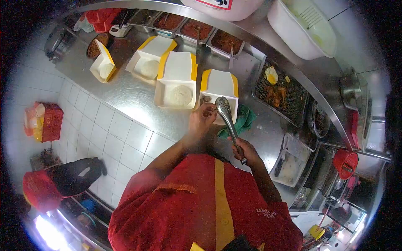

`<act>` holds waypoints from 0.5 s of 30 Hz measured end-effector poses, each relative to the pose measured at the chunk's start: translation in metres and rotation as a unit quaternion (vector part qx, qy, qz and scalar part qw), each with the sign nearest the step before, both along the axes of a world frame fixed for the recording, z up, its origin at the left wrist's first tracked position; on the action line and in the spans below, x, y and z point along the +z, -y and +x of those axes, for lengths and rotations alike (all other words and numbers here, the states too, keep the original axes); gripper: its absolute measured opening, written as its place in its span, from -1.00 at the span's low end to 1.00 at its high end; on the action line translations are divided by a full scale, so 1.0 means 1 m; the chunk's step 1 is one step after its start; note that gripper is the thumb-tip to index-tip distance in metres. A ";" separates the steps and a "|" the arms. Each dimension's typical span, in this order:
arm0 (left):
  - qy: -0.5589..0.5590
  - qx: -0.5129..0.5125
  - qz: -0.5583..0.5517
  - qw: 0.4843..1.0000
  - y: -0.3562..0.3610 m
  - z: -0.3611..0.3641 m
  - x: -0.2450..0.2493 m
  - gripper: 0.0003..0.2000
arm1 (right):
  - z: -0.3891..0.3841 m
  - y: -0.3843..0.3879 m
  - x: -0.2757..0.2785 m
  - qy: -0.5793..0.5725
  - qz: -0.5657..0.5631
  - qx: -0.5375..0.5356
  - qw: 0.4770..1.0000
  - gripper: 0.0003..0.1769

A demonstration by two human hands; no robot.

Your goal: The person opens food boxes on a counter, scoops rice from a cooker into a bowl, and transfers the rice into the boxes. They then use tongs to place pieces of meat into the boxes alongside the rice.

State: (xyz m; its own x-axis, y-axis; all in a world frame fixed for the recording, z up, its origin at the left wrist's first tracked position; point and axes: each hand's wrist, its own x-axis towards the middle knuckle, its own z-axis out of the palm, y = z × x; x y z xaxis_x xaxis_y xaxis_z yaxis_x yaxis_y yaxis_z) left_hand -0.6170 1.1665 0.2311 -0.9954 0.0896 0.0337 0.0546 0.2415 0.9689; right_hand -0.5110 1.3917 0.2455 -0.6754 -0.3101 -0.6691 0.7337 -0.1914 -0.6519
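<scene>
My right hand is wrapped round the handle of metal tongs with a perforated, spoon-shaped head. The head of the tongs is over an open white and yellow takeaway box. My left hand is at the front left of that box, close to the tongs' head, its fingers curled together. What they pinch, if anything, I cannot make out. Small greyish food shows in the box beside the fingers. Left of it stands another open box with a mound of white rice.
Two more boxes with rice, including a far-left box, stand along the steel counter. Food trays with red sauces line the back. A rack tray holds a fried egg. A green cloth lies right; another person is lower left.
</scene>
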 end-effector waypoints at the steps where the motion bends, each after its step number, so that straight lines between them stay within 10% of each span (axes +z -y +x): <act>1: 0.015 0.007 0.005 1.000 0.000 0.000 0.002 -0.75 | -0.001 0.000 0.001 0.008 -0.016 0.000 1.000 -0.51; 15: 0.035 0.036 0.044 0.998 0.021 -0.007 -0.058 -0.75 | -0.008 -0.011 -0.018 0.077 -0.127 -0.011 0.989 -0.44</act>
State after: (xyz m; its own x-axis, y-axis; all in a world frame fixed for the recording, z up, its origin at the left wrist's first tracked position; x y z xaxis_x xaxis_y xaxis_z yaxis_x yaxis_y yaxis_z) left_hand -0.6239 1.1452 0.1735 -0.9994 0.0183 -0.0305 -0.0273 0.1565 0.9873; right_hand -0.5193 1.4023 0.2273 -0.5793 -0.4688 -0.6668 0.8149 -0.3513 -0.4609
